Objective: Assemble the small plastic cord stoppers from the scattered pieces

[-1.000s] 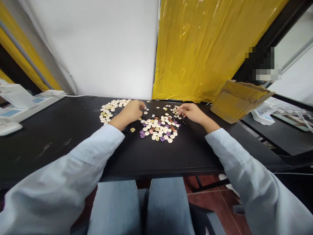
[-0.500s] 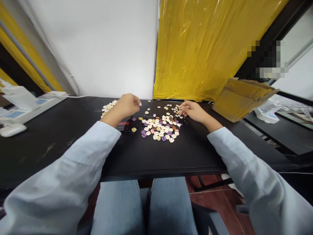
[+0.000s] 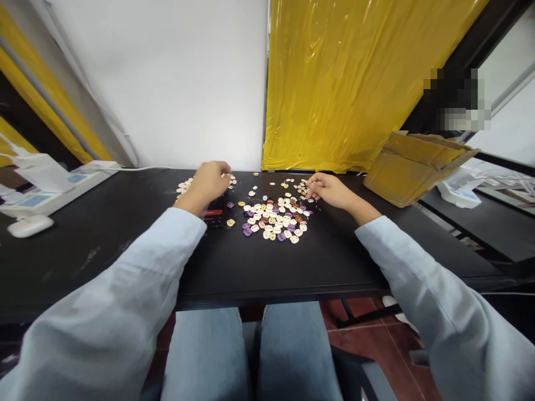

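My left hand is at the back of the black table, fingers bent and closed over a group of cream buttons. Its fingertips are mostly hidden, so anything between them cannot be made out. On the right, my right hand is loosely curved beside a scatter of small buttons, with a gap between finger and thumb. Between the hands spreads a pile of larger buttons in cream, purple, yellow and brown. A dark flat thing with a red band lies partly under my left wrist.
A worn cardboard box stands at the right. White power strips and a white rounded case occupy the left side. A white wall and yellow plastic sheeting rise behind the black table.
My left hand has moved slightly left, and its fingers now bend down over the back group of buttons. More cream buttons show beside it. My right hand stays almost still.
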Tool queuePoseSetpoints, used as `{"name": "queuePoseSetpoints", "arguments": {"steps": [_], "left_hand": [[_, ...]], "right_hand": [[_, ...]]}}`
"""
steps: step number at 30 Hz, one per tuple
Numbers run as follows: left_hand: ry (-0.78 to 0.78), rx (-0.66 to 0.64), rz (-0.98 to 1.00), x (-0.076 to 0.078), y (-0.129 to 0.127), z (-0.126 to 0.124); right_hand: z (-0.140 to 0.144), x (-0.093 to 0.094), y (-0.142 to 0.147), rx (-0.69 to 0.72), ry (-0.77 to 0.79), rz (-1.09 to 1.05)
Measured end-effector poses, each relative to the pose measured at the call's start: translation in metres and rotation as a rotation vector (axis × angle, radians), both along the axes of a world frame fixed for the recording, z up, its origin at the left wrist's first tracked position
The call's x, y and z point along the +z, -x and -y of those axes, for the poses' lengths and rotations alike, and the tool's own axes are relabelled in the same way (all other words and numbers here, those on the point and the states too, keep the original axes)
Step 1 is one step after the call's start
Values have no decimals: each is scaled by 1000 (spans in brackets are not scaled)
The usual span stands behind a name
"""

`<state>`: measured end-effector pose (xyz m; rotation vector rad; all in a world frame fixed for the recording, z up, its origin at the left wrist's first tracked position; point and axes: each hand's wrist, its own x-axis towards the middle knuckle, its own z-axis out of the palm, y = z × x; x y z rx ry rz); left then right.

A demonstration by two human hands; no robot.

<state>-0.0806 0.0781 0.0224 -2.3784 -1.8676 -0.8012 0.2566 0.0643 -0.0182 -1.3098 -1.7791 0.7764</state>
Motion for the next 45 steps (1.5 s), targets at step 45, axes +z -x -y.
{"name": "queuePoseSetpoints", "arguments": {"steps": [45], "left_hand": [[370, -453, 1211, -40, -87, 32]], "right_hand": [[28, -1, 75, 41, -127, -298]]}}
